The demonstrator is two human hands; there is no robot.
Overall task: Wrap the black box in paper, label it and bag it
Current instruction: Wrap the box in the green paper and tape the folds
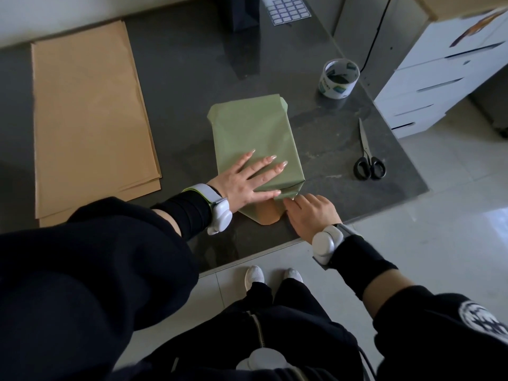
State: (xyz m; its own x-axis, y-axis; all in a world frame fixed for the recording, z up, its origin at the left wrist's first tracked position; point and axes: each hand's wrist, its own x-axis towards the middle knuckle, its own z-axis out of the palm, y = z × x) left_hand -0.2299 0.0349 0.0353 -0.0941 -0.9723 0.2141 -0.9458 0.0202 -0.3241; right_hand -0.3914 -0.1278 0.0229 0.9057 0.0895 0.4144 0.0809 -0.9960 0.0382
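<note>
Shoes [254, 276], white ones, stand on pale floor tiles at the near edge of the dark table [192, 78]. Just past that edge we see the right hand [310, 213] with its fingers curled onto the near right corner fold of the green paper [261, 133]; we cannot tell whether they pinch the fold or only press it. A loose flap [264, 215] lies flat on the table between the two wrists. The left hand [247, 180] rests flat on top of the parcel with fingers straight and spread wide. The black box lies mid-table, wholly hidden inside the paper (we see only its boxy shape). Right of the parcel lie closed scissors [368, 160], and farther off a tape roll [338, 78] stands on its side. A stack of brown paper sheets [88, 119] lies along the left. At the far edge we see a black bag [244, 12] and a sheet of labels [288, 8].
</note>
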